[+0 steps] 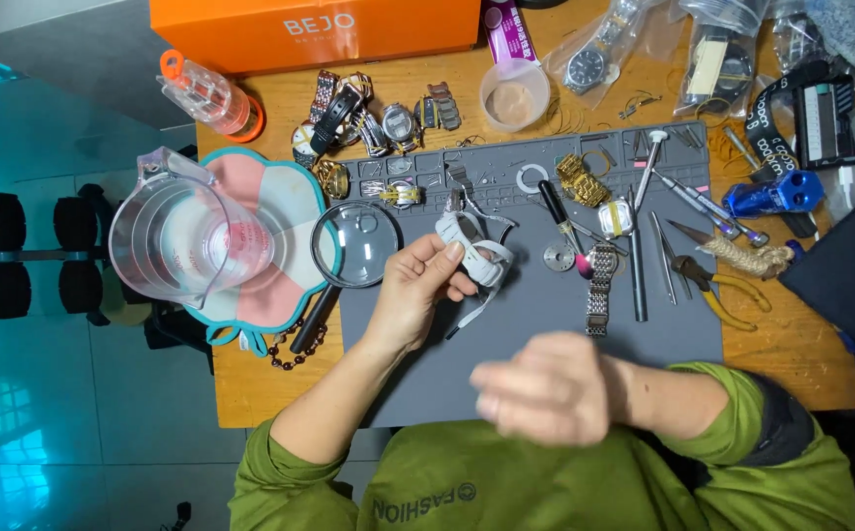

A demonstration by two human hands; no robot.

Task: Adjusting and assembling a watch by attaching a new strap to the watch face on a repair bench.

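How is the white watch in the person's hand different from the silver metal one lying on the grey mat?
The white watch is held up off the mat in the left hand, its strap curled; the silver watch lies flat and straight on the grey mat, untouched. The white one's strap looks smooth and soft, the silver one's is a linked metal bracelet. Both are wristwatches.

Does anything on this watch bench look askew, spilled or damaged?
Nothing looks spilled or broken. The left hand holds a white watch above the grey mat; the right hand is blurred, and the clear measuring jug overhangs the table edge.
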